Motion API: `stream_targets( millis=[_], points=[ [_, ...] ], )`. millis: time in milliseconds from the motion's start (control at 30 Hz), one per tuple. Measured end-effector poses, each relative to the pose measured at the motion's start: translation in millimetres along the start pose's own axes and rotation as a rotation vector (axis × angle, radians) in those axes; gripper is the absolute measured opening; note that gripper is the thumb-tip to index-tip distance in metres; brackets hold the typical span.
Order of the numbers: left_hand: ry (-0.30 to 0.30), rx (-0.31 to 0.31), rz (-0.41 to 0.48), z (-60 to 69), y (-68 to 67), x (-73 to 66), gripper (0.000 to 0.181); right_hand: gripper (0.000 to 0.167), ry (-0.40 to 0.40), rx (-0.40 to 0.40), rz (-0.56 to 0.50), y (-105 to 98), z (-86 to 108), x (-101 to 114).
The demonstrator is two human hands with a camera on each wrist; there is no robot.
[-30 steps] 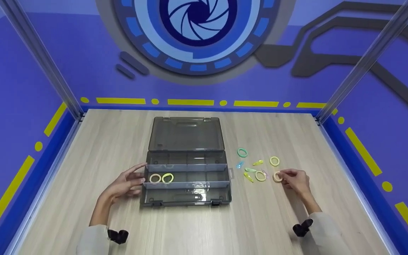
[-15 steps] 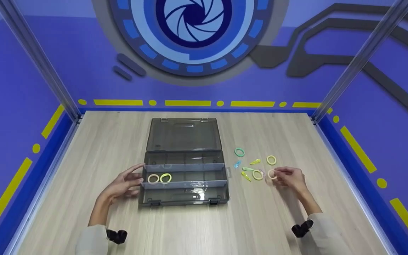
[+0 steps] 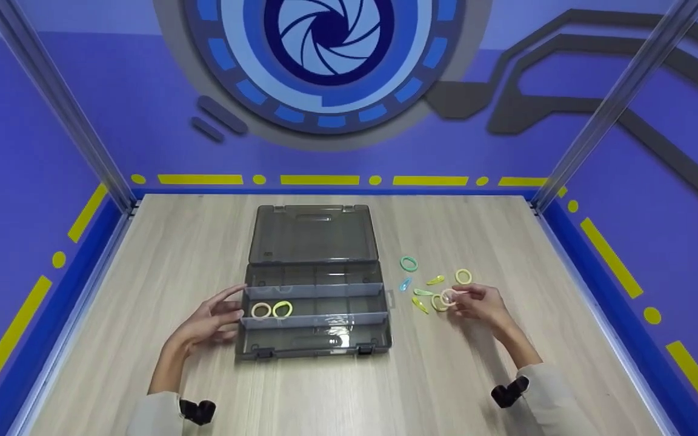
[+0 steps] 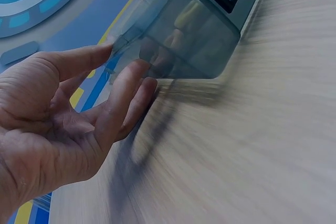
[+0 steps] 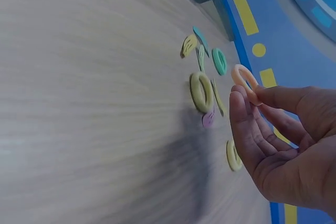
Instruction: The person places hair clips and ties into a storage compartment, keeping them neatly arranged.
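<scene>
A grey translucent organizer box (image 3: 314, 242) lies with its lid laid back. My left hand (image 3: 206, 321) touches the box's left side with loosely extended fingers, as the left wrist view also shows. In the box's middle row sit a peach hair tie (image 3: 252, 311) and a yellow hair tie (image 3: 274, 310). My right hand (image 3: 481, 304) pinches another peach hair tie (image 5: 254, 95) between thumb and fingers, raised above the table. Below it lie a pale yellow hair tie (image 5: 195, 95) and a purple hair clip (image 5: 208, 119).
Right of the box lie a green hair tie (image 3: 408, 263), a second pale yellow hair tie (image 3: 463, 277), a blue hair clip (image 3: 405, 284), a light green clip (image 3: 423, 292) and two yellow clips. Blue-purple panels (image 3: 82, 151) enclose the wooden table (image 3: 312, 393).
My right hand has lifted the peach hair tie and carried it left, over the pale yellow one. My left hand has stayed at the box's side.
</scene>
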State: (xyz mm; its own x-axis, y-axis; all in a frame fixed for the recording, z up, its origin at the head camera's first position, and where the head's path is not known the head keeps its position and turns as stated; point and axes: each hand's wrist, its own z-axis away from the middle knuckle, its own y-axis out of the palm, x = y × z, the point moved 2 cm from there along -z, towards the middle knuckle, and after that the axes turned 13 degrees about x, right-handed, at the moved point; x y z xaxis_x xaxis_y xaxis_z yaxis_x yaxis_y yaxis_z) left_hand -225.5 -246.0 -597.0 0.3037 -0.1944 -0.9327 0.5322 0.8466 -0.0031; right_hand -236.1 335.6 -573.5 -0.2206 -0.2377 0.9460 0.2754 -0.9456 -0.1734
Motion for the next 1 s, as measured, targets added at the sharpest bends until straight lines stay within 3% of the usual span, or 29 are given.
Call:
stream_targets(
  millis=[300,633,1000],
  points=[
    [-0.004,-0.002,-0.009,0.7,1.0,-0.2,0.070,0.040,0.008,0.041,0.014,17.4,-4.9,12.4],
    [-0.009,-0.004,0.014,1.0,1.7,0.0,0.069,0.038,-0.029,0.138,0.003,38.0,-11.7,21.6],
    [-0.004,0.000,0.015,2.0,0.7,-1.9,0.070,0.038,-0.031,0.190,-0.067,64.6,-23.7,37.2]
  ],
)
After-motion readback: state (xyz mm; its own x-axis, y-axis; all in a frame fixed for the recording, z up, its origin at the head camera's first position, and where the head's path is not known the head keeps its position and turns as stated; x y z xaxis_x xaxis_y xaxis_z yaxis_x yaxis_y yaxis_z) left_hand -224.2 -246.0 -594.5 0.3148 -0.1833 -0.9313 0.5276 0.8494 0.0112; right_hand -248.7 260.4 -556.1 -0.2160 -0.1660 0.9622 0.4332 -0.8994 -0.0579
